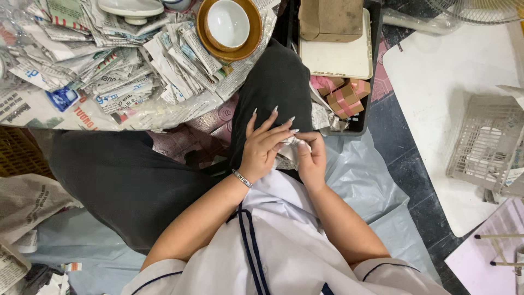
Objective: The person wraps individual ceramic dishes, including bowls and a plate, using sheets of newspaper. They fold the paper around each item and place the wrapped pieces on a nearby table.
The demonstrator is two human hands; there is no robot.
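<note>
Closest in, over the lap of a person seated on the floor in a white top and dark trousers, both hands meet on a small bundle wrapped in newspaper [292, 148]. The left hand [265, 147] lies across the top of it with long-nailed fingers spread flat, a bracelet [242, 178] at the wrist, while the right hand [311, 158] is curled round the bundle's right side, fingers folded in on the paper. Most of the bundle is hidden between the palms, so what is inside cannot be told. The step looks like wrapping: pressing the paper tight round a small item. Finishing it would call for tucking in the loose paper edges without letting the grip slacken, and the bundle would then need a place to rest. Just beyond the knee stands a black crate [360, 123] with pink-taped cardboard packets [344, 95] and a white tray [335, 57] in it. Farther left, a heap of cut newspaper sheets [125, 76] covers a low surface, and a white bowl [228, 23] sits in a brown dish [248, 46] at its far edge.
</note>
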